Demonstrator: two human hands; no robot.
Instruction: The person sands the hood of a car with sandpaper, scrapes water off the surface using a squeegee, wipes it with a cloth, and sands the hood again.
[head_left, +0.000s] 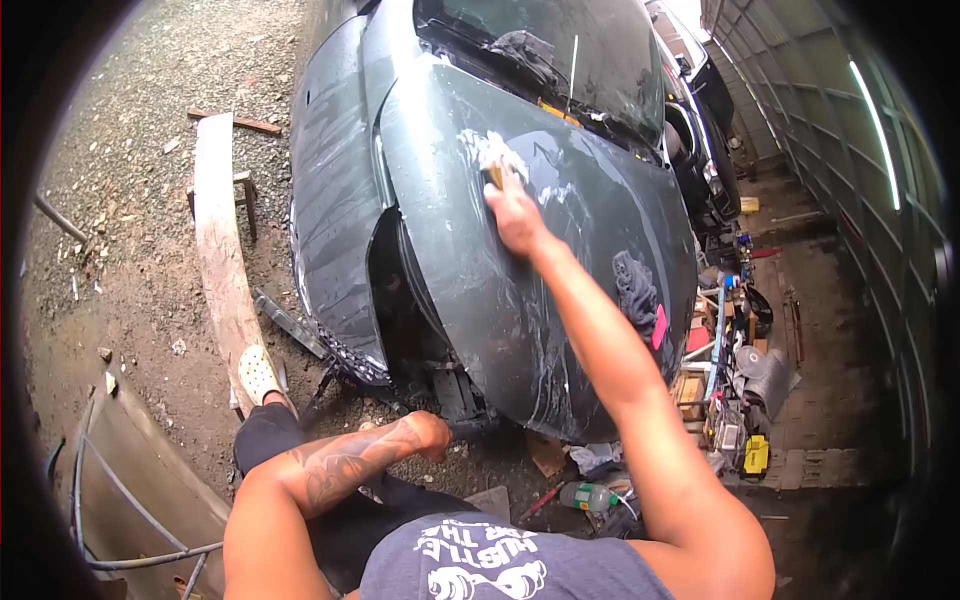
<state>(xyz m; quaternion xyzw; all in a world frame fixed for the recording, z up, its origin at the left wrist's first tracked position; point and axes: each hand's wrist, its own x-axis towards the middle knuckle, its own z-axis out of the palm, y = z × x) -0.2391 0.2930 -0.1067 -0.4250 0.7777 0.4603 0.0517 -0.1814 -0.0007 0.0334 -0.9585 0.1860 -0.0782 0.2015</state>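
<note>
My right hand (517, 218) is closed on a small yellow-brown pad (495, 176) and presses it on the dark green car hood (455, 240). Whether the pad is a sponge or a sanding block is not clear. White foam (500, 152) lies around the fingertips, and wet streaks run down the hood. My left hand (431, 436) is curled into a fist with nothing visible in it, close to the open gap at the car's front corner. On the right part of the hood lie a grey rag (634, 285) and a pink piece (659, 327).
A wooden plank (222, 230) on a low support runs along the left, with my shoe (259, 371) on it. Tools and boxes crowd the right side, with a yellow case (757, 455) among them. A plastic bottle (588, 496) lies below the bumper. Gravel covers the left ground.
</note>
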